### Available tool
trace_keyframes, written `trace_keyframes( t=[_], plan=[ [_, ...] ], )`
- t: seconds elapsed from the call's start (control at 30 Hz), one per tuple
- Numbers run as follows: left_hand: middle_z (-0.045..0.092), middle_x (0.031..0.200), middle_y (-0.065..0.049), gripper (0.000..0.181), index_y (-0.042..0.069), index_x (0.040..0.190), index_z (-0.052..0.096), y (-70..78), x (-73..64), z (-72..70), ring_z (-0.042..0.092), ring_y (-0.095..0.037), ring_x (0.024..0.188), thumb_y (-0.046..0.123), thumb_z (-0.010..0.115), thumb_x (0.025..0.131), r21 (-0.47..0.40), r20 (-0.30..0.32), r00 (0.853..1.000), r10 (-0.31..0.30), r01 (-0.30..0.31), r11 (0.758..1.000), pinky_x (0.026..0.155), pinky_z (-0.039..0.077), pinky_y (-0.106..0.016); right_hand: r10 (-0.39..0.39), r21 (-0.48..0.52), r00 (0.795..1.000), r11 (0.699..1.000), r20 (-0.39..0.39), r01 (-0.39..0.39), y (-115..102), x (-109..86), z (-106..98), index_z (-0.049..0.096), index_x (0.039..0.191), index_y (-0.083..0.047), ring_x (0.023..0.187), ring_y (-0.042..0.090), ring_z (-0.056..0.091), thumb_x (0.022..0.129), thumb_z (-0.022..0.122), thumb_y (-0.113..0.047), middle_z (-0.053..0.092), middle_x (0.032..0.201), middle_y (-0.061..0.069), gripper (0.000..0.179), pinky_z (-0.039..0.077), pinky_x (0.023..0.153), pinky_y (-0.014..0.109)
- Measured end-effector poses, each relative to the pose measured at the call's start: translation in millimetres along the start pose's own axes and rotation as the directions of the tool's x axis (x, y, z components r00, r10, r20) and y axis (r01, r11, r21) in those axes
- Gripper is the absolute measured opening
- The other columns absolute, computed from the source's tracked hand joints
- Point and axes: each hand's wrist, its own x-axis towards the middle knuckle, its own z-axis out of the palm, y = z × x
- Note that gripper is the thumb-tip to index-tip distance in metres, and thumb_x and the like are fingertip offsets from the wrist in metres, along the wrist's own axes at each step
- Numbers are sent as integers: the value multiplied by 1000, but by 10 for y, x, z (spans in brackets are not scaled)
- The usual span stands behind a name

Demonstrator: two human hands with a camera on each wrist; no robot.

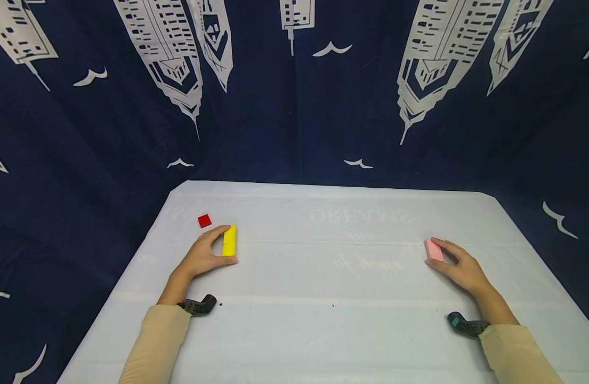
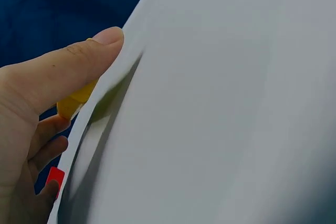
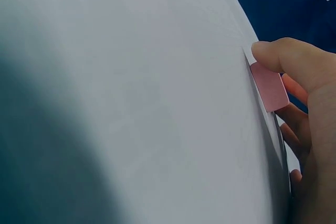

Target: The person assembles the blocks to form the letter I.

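On the left side of the table, my left hand (image 1: pixel 205 255) holds a yellow block (image 1: pixel 229 241) by its two ends, thumb at the near end and fingers at the far end. In the left wrist view the thumb covers most of this yellow block (image 2: pixel 79 100). Just beyond the left fingers lies a small red block (image 1: pixel 204 221). Far to the right, my right hand (image 1: pixel 462 269) pinches a pink block (image 1: pixel 434 250) between thumb and fingers. The right wrist view shows the pink block (image 3: pixel 270 87) low by the white tabletop, its upper corner under the thumb.
A white cloth (image 1: pixel 323 330) with faint lettering covers the table. Behind and beside it hangs a dark blue curtain (image 1: pixel 299 122) with printed buildings and birds. Each wrist wears a black camera mount, the left one (image 1: pixel 200 305) and the right one (image 1: pixel 466 324). Tiny dark specks dot the cloth.
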Motion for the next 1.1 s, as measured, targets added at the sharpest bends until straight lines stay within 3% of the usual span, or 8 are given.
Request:
trace_keyframes(
  t=[0.53,1.1],
  plan=[
    [41,151,-7,95,16,147,44,167,58,125,32,-32,139,48,86,69,32,14,999,51,-51,998,111,27,-57,17,0,1000,1000,7,-17,14,-4,13,36,149,-3,137,57,16,90,65,-47,23,151,35,79,17,101,75],
    [43,150,-7,94,16,147,45,315,124,266,34,-32,138,51,85,69,38,27,996,88,-89,995,111,29,-56,21,-10,1000,1000,5,-20,18,-9,9,34,149,-3,137,57,15,91,64,-48,22,150,35,80,17,101,76]
  ],
)
